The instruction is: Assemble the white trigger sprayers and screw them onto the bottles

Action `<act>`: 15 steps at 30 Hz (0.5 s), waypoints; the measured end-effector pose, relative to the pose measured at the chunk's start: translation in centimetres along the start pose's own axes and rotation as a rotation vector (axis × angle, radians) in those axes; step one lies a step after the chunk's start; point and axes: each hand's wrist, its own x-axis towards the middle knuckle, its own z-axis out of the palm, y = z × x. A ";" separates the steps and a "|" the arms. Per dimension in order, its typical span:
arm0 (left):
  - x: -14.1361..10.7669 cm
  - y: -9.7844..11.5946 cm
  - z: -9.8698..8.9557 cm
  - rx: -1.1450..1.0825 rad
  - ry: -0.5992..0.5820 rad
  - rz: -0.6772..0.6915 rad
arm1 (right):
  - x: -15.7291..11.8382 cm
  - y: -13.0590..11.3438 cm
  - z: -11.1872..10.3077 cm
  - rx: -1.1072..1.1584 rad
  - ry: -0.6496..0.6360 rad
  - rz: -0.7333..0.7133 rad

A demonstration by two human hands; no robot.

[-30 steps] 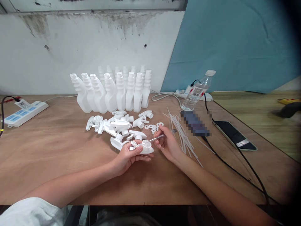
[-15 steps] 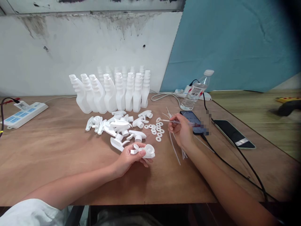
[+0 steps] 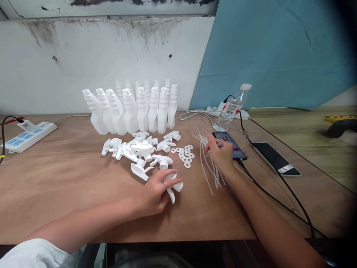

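My left hand (image 3: 160, 190) is closed round a white spray trigger head (image 3: 176, 186) near the front of the table, its trigger pointing down toward me. Further right, my right hand (image 3: 221, 150) is closed over the thin white tubes (image 3: 214, 175), beside the lit phone (image 3: 237, 150); what its fingers pinch is too small to make out. Between the hands lie several flat white rings (image 3: 187, 160). A heap of white spray heads (image 3: 142, 147) sits behind my left hand.
Several white bottles (image 3: 131, 113) stand in rows by the wall. A clear water bottle (image 3: 228, 111) is at the back right. Power strips (image 3: 30, 137) and cables lie left and right. A second dark phone (image 3: 276, 159) rests near the right edge.
My left hand has turned over with the spray head, whose round opening no longer faces up. My right hand has moved slightly right and down, from beside the rings to over the tubes.
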 end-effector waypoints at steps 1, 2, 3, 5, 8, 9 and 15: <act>0.0 0.0 0.1 0.030 -0.007 0.003 | 0.1 0.2 0.0 -0.028 -0.006 -0.017; 0.0 0.0 0.1 0.053 -0.014 0.005 | 0.2 0.5 0.0 -0.055 -0.017 -0.034; 0.0 0.1 0.1 0.069 -0.022 0.003 | 0.3 0.8 0.0 -0.082 -0.031 -0.055; 0.0 0.3 0.0 0.086 -0.043 -0.008 | 0.6 1.4 0.1 -0.144 -0.069 -0.092; 0.0 0.4 -0.1 0.079 -0.060 -0.021 | 1.0 2.1 0.2 -0.218 -0.105 -0.102; 0.0 0.5 -0.2 0.076 -0.061 -0.019 | 1.1 2.3 0.1 -0.242 -0.099 -0.101; 0.0 0.7 -0.1 0.083 -0.055 0.015 | 1.8 3.4 -0.8 -0.483 -0.048 -0.247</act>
